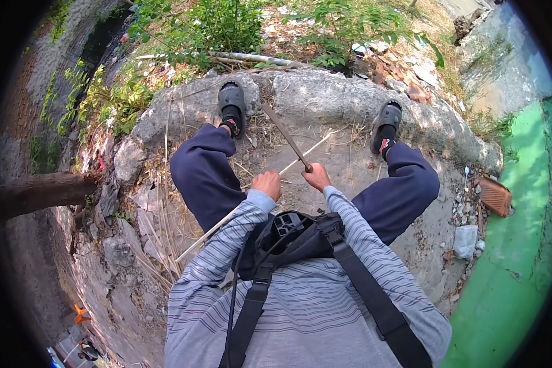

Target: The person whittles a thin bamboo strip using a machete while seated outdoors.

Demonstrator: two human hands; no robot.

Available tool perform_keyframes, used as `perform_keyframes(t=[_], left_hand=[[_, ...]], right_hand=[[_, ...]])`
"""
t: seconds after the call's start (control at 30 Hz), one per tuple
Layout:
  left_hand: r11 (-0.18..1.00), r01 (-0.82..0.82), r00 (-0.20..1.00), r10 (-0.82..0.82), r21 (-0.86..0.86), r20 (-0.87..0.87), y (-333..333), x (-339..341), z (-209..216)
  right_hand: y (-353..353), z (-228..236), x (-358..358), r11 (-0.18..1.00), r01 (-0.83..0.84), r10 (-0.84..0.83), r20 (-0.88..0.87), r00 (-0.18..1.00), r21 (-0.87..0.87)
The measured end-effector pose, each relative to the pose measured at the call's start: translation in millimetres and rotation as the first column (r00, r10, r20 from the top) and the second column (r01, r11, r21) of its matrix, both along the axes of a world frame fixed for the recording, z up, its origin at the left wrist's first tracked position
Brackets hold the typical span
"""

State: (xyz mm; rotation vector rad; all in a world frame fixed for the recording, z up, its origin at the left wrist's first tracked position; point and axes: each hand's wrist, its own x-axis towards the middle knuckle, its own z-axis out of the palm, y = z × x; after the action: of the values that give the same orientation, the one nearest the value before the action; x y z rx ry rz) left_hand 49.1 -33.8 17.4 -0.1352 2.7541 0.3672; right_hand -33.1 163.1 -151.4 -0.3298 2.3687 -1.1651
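My left hand (267, 184) is closed around a long, pale, thin stick (318, 145), which looks like a bamboo strip. The stick slants from beside my left forearm up to the right, between my feet. In my closed right hand (316, 177) is the handle of a long, narrow-bladed knife (283, 132). Its brown-grey blade points away and to the left, crossing the stick just beyond my hands. Whether blade and stick touch, I cannot tell.
My dark shoes rest against a low stone ledge (325, 92), with leafy plants (227, 27) and litter beyond. Long dry strips (165, 202) lie at the left, near a tree trunk (46, 193). Rightward are a terracotta block (495, 196), a whitish block (465, 241) and green ground (503, 294).
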Motion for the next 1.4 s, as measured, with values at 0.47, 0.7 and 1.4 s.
perform_keyframes(t=[0.47, 0.7, 1.4], left_hand=[[1.000, 0.031, 0.999, -0.031, 0.002, -0.035, -9, -10, 15], [0.972, -0.161, 0.987, 0.161, 0.170, 0.009, -13, -13, -5], [0.967, -0.209, 0.976, 0.198, 0.147, 0.089, 2, -18, -56]], right_hand=[[-14, 35, -4, 0.999, 0.018, -0.019, -0.027, 0.999, -0.048], [-26, 62, -1, 0.985, 0.159, -0.161, -0.024, 0.987, -0.062], [-24, 57, 6, 0.995, 0.008, -0.003, -0.057, 0.998, 0.099]])
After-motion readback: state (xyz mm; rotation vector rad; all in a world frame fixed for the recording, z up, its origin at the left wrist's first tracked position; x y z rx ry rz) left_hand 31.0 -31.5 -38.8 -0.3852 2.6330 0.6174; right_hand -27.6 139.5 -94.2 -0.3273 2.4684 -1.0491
